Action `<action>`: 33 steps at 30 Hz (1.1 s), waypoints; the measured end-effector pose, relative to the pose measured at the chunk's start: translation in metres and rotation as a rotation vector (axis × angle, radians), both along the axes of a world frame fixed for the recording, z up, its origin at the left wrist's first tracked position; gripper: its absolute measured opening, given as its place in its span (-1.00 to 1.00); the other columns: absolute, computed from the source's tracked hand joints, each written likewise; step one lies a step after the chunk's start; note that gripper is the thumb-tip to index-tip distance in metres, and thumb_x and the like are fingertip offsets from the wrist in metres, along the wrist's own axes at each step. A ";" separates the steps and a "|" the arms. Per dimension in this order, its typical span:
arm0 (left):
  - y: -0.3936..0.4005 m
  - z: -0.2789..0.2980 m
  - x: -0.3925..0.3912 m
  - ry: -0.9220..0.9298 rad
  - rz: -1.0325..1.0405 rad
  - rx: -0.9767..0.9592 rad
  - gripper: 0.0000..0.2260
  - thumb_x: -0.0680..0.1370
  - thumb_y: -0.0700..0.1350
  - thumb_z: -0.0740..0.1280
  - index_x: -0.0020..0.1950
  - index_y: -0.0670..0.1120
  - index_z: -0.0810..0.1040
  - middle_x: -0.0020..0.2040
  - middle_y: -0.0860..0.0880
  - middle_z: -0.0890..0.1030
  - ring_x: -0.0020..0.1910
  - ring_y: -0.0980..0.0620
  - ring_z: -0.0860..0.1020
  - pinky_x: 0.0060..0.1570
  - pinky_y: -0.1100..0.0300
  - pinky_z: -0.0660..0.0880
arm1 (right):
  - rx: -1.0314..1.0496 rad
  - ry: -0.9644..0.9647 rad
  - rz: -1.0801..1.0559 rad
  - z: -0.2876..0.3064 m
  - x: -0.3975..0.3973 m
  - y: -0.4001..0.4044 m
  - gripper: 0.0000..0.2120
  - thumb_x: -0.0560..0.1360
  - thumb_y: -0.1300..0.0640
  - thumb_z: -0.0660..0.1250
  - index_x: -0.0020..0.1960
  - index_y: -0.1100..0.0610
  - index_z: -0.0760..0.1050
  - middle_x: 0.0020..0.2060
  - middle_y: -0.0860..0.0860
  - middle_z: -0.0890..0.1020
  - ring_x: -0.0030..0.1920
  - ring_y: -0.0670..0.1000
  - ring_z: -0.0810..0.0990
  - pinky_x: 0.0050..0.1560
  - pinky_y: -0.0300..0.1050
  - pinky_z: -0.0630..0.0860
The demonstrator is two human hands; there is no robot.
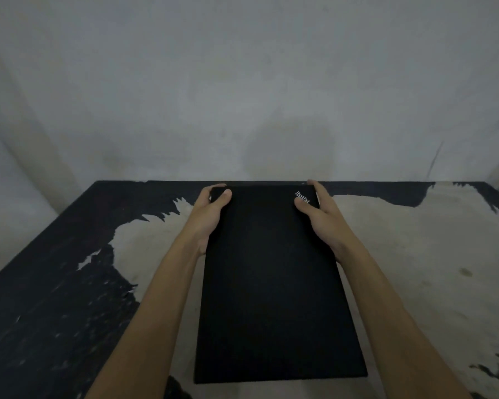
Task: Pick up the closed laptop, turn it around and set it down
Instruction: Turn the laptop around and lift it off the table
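A closed black laptop lies lengthwise in the middle of the view, its short edges near and far, with a small logo at its far right corner. My left hand grips its far left corner, thumb on the lid and fingers wrapped around the edge. On the far right edge my right hand holds it, thumb on the lid beside the logo. I cannot tell whether the laptop rests on the table or is held just above it.
The table has a worn black top with large pale patches where the surface has peeled. Its far edge meets a grey wall just beyond the laptop. The table's left edge runs diagonally at the left.
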State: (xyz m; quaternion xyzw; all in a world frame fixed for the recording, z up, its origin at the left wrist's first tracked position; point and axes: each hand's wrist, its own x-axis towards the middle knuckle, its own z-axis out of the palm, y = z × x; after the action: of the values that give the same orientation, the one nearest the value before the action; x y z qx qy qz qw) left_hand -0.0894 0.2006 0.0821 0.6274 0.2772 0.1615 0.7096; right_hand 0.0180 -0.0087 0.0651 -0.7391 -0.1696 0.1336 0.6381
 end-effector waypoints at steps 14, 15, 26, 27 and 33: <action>0.003 0.005 -0.020 -0.069 -0.165 0.128 -0.61 0.63 -0.05 0.40 0.45 0.08 0.51 0.20 -0.02 0.68 0.13 -0.03 0.69 0.10 0.04 0.66 | 0.331 0.070 -0.221 0.002 -0.003 0.006 -0.69 0.65 0.09 0.34 0.39 -0.03 0.49 0.10 -0.17 0.62 0.02 -0.13 0.66 -0.12 -0.27 0.65; 0.004 0.004 -0.023 -0.065 -0.180 0.131 -0.62 0.63 -0.04 0.40 0.45 0.09 0.52 0.21 -0.02 0.68 0.14 -0.03 0.69 0.12 0.02 0.65 | 0.361 0.073 -0.252 0.004 -0.004 0.007 -0.69 0.65 0.09 0.34 0.38 -0.02 0.50 0.09 -0.15 0.64 0.05 -0.08 0.67 -0.05 -0.18 0.68; 0.035 0.006 -0.063 -0.033 0.007 0.367 -0.82 0.63 -0.10 0.38 0.20 0.01 0.71 0.05 0.00 0.73 0.03 0.03 0.68 -0.14 0.21 0.56 | 0.615 0.136 -0.595 0.000 -0.013 0.020 -0.62 0.64 0.09 0.34 0.44 -0.01 0.43 0.20 -0.02 0.63 0.19 0.02 0.65 0.21 -0.05 0.64; 0.035 0.003 -0.064 -0.060 0.072 0.344 -0.84 0.63 -0.10 0.39 0.18 0.01 0.71 0.04 0.02 0.72 0.04 0.01 0.68 -0.17 0.20 0.56 | 0.625 0.144 -0.628 -0.001 -0.015 0.023 -0.64 0.64 0.09 0.33 0.42 -0.02 0.44 0.23 0.01 0.63 0.21 0.05 0.65 0.24 0.01 0.63; 0.007 -0.012 -0.059 -0.192 0.320 0.243 -0.33 0.57 -0.09 0.47 0.61 0.06 0.24 0.50 -0.06 0.43 0.41 -0.07 0.47 0.34 -0.13 0.51 | 0.729 0.201 -0.793 -0.003 -0.028 0.045 -0.61 0.64 0.13 0.29 0.44 -0.03 0.35 0.24 0.03 0.59 0.17 0.05 0.65 0.22 0.05 0.64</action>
State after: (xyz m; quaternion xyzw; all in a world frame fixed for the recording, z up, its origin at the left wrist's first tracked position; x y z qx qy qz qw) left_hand -0.1483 0.2076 0.0706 0.6382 0.2829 0.3630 0.6172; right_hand -0.0097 0.0364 0.0619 -0.4610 0.1485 -0.1145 0.8673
